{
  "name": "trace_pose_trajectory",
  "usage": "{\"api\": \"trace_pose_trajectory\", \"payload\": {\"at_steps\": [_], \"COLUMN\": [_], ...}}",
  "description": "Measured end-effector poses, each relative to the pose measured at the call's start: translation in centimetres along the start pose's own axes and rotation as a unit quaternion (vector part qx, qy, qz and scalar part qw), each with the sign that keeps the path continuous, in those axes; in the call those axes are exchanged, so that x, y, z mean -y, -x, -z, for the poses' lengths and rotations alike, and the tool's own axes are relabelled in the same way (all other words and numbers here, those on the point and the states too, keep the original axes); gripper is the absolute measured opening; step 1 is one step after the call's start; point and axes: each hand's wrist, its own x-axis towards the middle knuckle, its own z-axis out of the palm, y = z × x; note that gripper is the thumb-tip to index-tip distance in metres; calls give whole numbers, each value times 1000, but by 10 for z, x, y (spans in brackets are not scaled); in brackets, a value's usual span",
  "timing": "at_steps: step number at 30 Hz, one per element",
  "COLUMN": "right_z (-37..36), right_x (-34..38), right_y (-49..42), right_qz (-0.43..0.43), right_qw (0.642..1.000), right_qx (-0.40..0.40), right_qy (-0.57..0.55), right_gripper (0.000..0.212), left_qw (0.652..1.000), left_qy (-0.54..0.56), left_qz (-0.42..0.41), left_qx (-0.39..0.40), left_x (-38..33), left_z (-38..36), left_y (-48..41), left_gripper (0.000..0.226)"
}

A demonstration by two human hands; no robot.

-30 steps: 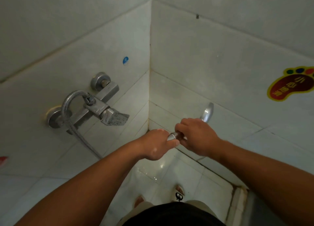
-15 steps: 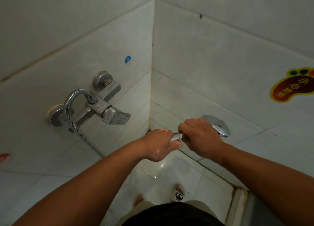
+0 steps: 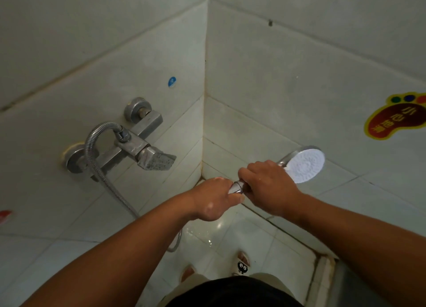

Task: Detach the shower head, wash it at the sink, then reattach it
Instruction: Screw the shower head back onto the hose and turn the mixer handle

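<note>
Shower head point(image 3: 304, 165) sits right of centre frame, white spray face turned up toward my camera, handle gripped in my right hand point(image 3: 268, 188). Left hand point(image 3: 212, 200) is wrapped tight around the hose end, touching the chrome nut point(image 3: 237, 188) at the handle base. I judge this a counter-twist grip: one hand steadies the handle, the other turns the fitting. Joint not yet apart. Below, the metal hose point(image 3: 103, 168) loops near the wet floor and climbs left to the wall mixer tap point(image 3: 138, 145). Far right: foot-shaped sticker point(image 3: 396, 120) on the tile.
</note>
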Motion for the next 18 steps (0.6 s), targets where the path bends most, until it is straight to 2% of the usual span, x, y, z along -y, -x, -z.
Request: {"api": "trace_pose_trajectory", "payload": {"at_steps": [1,2,4,5,7,8,9,10,12,13,15,16,18], "right_z": [-5,-4,13,23,39,46,46,46,32,22,4,2,9], "right_x": [-2,-5,-7,-7,-9,-9,-9,-7,-5,-2,4,5,10], "right_y": [2,0,-12,-18,-30,-34,-34,-33,-24,-17,-6,-7,-14], "right_qz": [12,16,-10,-18,-43,-53,-53,-58,-48,-40,2,16,-3], "right_qw": [999,1000,990,969,905,878,872,886,951,974,993,995,990], "right_qx": [-30,-17,140,239,400,450,460,439,298,219,120,96,139], "right_qy": [10,13,-22,-56,-138,-157,-155,-137,-72,-45,-19,-6,15], "right_gripper": [19,23,25,24,25,27,27,25,16,14,14,15,18], "left_qw": [1000,1000,997,995,991,989,987,987,997,999,962,940,938], "left_qy": [-2,-22,-76,-95,-127,-141,-148,-149,-71,22,235,292,279], "left_qz": [0,0,-4,-9,-20,-20,-19,-16,-3,14,81,111,147], "left_qx": [-3,-6,-15,-25,-43,-48,-52,-51,-5,33,113,141,143], "left_x": [0,-1,-1,-3,-7,-8,-9,-10,-5,1,12,16,15], "left_z": [-1,-2,-8,-11,-19,-23,-25,-23,-13,-8,0,0,-2], "left_y": [0,0,-2,-2,-1,-1,-1,-2,-5,-7,-10,-12,-20], "left_gripper": [31,29,31,34,38,38,37,35,28,27,27,24,17]}}
